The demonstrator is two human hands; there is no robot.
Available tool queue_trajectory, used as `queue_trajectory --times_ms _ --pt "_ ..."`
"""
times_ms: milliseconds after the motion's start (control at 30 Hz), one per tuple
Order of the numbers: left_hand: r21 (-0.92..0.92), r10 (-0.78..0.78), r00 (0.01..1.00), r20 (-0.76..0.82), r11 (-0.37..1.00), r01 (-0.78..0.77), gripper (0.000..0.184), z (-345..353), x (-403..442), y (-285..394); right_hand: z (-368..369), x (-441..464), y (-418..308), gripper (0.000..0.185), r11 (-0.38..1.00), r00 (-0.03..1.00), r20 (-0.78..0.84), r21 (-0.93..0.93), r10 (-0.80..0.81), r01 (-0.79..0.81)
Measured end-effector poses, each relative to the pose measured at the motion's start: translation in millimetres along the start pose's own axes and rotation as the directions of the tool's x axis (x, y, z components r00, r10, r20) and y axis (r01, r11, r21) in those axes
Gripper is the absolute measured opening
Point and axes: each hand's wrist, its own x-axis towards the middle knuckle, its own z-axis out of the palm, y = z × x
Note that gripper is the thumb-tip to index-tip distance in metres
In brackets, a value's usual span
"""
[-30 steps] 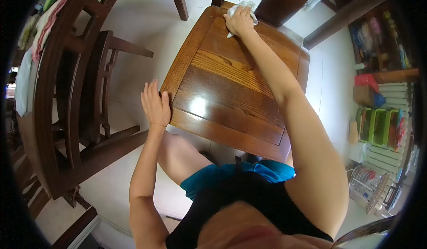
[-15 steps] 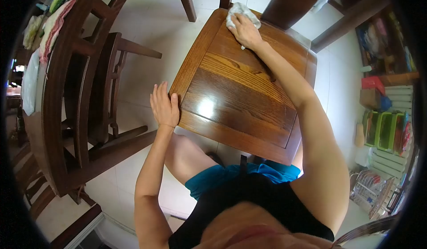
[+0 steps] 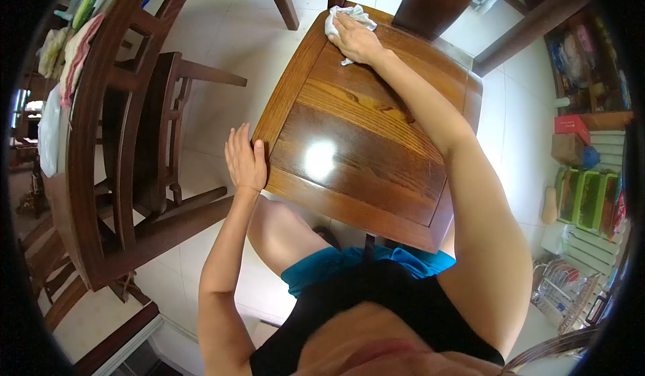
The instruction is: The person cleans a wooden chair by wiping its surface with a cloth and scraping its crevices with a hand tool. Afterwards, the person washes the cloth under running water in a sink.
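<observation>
Right hand (image 3: 357, 44) on white cloth (image 3: 361, 18), left hand (image 3: 247, 166) apparently against seat (image 3: 366, 133).

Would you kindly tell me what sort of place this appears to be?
Most likely a home, perhaps its dining area: the glossy brown wooden chair, the dark brown slatted wooden furniture with a pink-and-white cloth at its edge, and the brown wooden shelving of assorted items suggest it.

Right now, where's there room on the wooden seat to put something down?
The middle of the seat is bare, between the left hand at the near-left corner and the right forearm. The near strip, beside the blue shorts, is bare too. It's crowded at the far-left corner, where the right hand lies on a white cloth.
</observation>
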Motion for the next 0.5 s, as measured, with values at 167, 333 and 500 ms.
queue_trajectory --times_ms 167,333,500 --pt "0.018 -0.012 1.000 0.011 1.000 0.012 0.051 1 -2 -4 27 44 -4 0.058 0.997 0.998 0.000 0.054 -0.061 0.061" --pt "0.057 -0.060 0.998 0.022 0.997 0.058 0.048 1 -4 -5 4 -3 1 0.062 0.997 0.993 0.094 0.001 0.073 -0.073" --pt "0.057 -0.051 0.998 0.024 0.997 0.049 0.049 1 -4 0 -34 -138 55 0.061 0.965 0.962 0.071 -0.025 0.264 -0.263"
